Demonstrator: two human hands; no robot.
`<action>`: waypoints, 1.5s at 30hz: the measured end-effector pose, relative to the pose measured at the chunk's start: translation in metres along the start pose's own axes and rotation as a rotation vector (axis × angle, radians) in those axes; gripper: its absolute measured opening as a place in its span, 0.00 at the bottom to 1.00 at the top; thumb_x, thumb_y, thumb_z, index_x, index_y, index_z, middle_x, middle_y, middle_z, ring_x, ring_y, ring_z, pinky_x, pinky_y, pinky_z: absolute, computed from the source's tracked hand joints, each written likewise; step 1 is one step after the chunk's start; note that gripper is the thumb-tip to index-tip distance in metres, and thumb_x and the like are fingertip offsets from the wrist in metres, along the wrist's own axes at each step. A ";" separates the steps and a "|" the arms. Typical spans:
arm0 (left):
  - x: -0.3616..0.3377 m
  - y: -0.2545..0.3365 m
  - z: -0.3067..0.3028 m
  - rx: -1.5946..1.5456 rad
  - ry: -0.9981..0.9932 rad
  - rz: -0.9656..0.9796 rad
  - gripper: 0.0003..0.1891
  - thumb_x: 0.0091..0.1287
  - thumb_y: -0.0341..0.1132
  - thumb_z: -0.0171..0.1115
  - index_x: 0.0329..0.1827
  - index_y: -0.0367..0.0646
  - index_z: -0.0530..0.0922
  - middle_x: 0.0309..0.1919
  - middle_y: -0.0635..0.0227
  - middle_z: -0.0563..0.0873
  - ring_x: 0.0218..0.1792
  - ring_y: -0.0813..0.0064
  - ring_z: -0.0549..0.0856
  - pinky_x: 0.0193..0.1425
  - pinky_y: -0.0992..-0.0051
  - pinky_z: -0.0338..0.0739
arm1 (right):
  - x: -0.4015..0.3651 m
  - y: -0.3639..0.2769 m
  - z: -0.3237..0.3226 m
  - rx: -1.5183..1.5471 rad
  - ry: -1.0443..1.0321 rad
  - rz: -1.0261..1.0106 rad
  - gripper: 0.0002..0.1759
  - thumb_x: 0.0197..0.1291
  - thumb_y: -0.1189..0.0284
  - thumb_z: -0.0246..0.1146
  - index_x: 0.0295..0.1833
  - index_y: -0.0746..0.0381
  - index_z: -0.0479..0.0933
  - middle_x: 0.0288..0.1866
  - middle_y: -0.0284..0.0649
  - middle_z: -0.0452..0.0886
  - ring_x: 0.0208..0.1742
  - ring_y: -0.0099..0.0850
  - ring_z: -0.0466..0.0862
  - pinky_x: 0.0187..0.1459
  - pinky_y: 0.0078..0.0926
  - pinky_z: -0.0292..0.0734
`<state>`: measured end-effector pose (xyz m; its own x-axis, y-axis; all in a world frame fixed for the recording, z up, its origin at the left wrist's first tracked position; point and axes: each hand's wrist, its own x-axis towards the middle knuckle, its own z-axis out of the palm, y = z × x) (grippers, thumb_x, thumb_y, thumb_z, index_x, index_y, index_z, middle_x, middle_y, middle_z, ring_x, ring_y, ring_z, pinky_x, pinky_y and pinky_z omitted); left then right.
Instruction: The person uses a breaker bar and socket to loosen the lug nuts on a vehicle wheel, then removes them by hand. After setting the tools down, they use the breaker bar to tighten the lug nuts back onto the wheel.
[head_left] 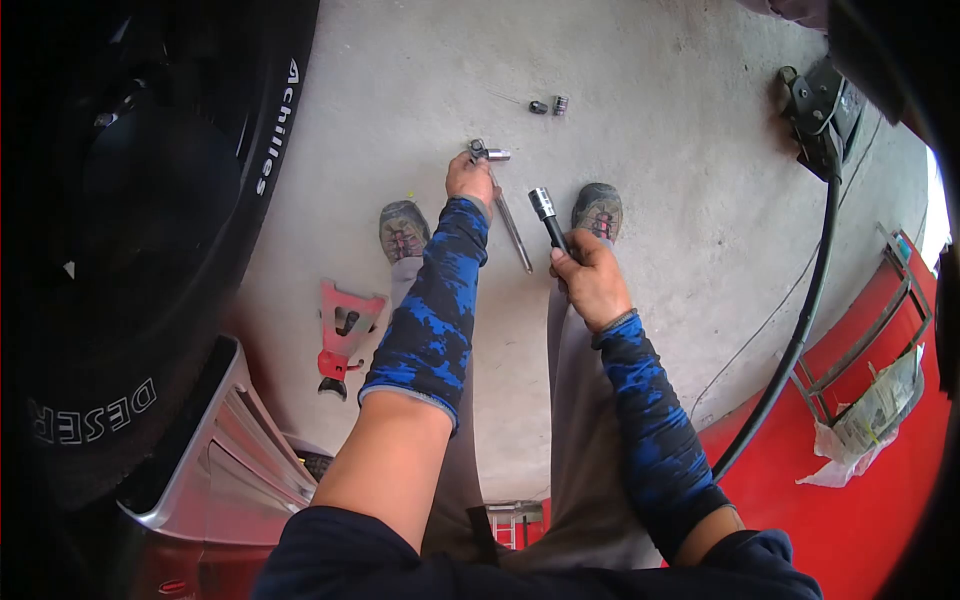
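Observation:
My left hand (470, 180) reaches down over the concrete floor, its fingers closed around a long chrome socket wrench (513, 232) near its head. A short chrome socket (498, 154) sticks out sideways from that head. Nearer to me, my right hand (595, 283) grips a black extension bar (557, 236), with a chrome socket (541, 203) at its far end pointing up and left. The bar's lower end is hidden in my fingers. Beyond both hands, a dark socket (538, 107) and a chrome socket (560, 105) rest on the floor.
A large black tire (270, 130) stands at left, above a silver and red vehicle panel (235, 450). A red jack stand (345, 320) is by my left leg. At right are a floor jack (815, 105) with a long black handle (815, 300) and a red panel (800, 520).

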<state>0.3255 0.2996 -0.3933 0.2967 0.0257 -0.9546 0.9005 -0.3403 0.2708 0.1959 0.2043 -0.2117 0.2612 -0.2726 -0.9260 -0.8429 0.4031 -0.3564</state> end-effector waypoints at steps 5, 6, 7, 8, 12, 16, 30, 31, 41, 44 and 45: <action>-0.113 0.034 -0.054 -0.472 -0.684 -0.005 0.23 0.76 0.38 0.54 0.70 0.38 0.69 0.62 0.56 0.79 0.62 0.61 0.79 0.68 0.58 0.71 | -0.007 -0.021 0.018 0.126 -0.152 -0.054 0.17 0.68 0.74 0.61 0.61 0.64 0.74 0.33 0.30 0.78 0.31 0.20 0.75 0.31 0.21 0.72; -0.137 0.044 -0.063 -0.443 -0.742 0.082 0.21 0.76 0.36 0.54 0.69 0.37 0.70 0.60 0.56 0.81 0.62 0.62 0.79 0.69 0.59 0.70 | -0.008 -0.020 0.023 0.138 -0.182 -0.122 0.17 0.68 0.74 0.62 0.61 0.64 0.74 0.34 0.29 0.78 0.32 0.19 0.75 0.33 0.20 0.72; -0.154 0.054 -0.072 -0.441 -0.734 0.097 0.21 0.76 0.36 0.54 0.69 0.37 0.70 0.60 0.56 0.81 0.62 0.62 0.79 0.69 0.59 0.70 | -0.009 -0.023 0.027 0.148 -0.210 -0.192 0.17 0.68 0.74 0.62 0.61 0.64 0.75 0.36 0.29 0.78 0.34 0.18 0.74 0.34 0.20 0.72; -0.167 0.064 -0.079 -0.394 -0.709 0.208 0.20 0.75 0.33 0.54 0.68 0.37 0.72 0.59 0.56 0.82 0.62 0.63 0.80 0.71 0.60 0.69 | -0.011 -0.028 0.031 0.212 -0.256 -0.204 0.17 0.67 0.74 0.64 0.60 0.64 0.75 0.38 0.28 0.78 0.38 0.18 0.73 0.40 0.19 0.73; -0.215 0.094 -0.101 -0.295 -0.632 0.367 0.22 0.71 0.27 0.57 0.68 0.36 0.71 0.58 0.56 0.83 0.63 0.65 0.80 0.73 0.62 0.68 | -0.012 -0.039 0.046 0.216 -0.340 -0.411 0.15 0.66 0.74 0.66 0.57 0.64 0.77 0.40 0.30 0.79 0.42 0.19 0.74 0.49 0.21 0.72; -0.216 0.075 -0.114 -0.325 -0.407 0.400 0.19 0.70 0.30 0.61 0.62 0.37 0.73 0.50 0.58 0.84 0.55 0.65 0.83 0.66 0.64 0.74 | -0.015 -0.043 0.049 0.053 -0.544 -0.229 0.13 0.67 0.74 0.64 0.56 0.64 0.78 0.36 0.29 0.79 0.39 0.20 0.75 0.42 0.24 0.73; 0.023 0.004 0.018 1.080 0.018 0.558 0.17 0.65 0.39 0.67 0.54 0.43 0.81 0.51 0.57 0.84 0.55 0.56 0.82 0.59 0.59 0.76 | -0.015 -0.007 0.009 -0.563 -0.022 -0.198 0.15 0.67 0.65 0.57 0.42 0.70 0.74 0.32 0.62 0.81 0.40 0.61 0.81 0.43 0.53 0.75; 0.023 0.004 0.023 1.094 0.012 0.553 0.17 0.65 0.39 0.67 0.54 0.43 0.81 0.51 0.57 0.84 0.55 0.56 0.82 0.59 0.59 0.76 | -0.015 -0.002 0.005 -0.551 -0.023 -0.188 0.15 0.67 0.65 0.57 0.42 0.70 0.74 0.32 0.62 0.81 0.40 0.61 0.81 0.43 0.53 0.75; 0.056 0.018 0.132 1.527 0.041 1.077 0.16 0.65 0.39 0.66 0.52 0.43 0.79 0.53 0.60 0.79 0.59 0.58 0.76 0.63 0.58 0.70 | -0.013 0.013 -0.028 -0.387 0.065 -0.191 0.14 0.67 0.67 0.58 0.42 0.69 0.72 0.30 0.62 0.80 0.40 0.62 0.81 0.41 0.53 0.74; 0.049 0.020 0.130 1.346 -0.006 1.098 0.09 0.66 0.36 0.67 0.42 0.41 0.80 0.43 0.61 0.84 0.49 0.62 0.83 0.52 0.61 0.77 | -0.011 0.007 -0.037 -0.290 0.145 -0.188 0.13 0.68 0.66 0.58 0.42 0.68 0.73 0.30 0.61 0.80 0.39 0.61 0.81 0.40 0.51 0.74; 0.041 0.023 0.122 1.355 0.000 1.108 0.09 0.66 0.36 0.67 0.42 0.41 0.80 0.43 0.61 0.84 0.49 0.62 0.83 0.52 0.61 0.77 | -0.009 0.011 -0.040 -0.222 0.170 -0.169 0.14 0.68 0.66 0.58 0.43 0.68 0.74 0.30 0.59 0.80 0.37 0.59 0.81 0.38 0.49 0.74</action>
<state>0.3197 0.1782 -0.4415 0.5343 -0.7410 -0.4068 -0.5876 -0.6715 0.4515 0.1660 0.1761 -0.2025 0.3397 -0.4694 -0.8150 -0.8809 0.1448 -0.4505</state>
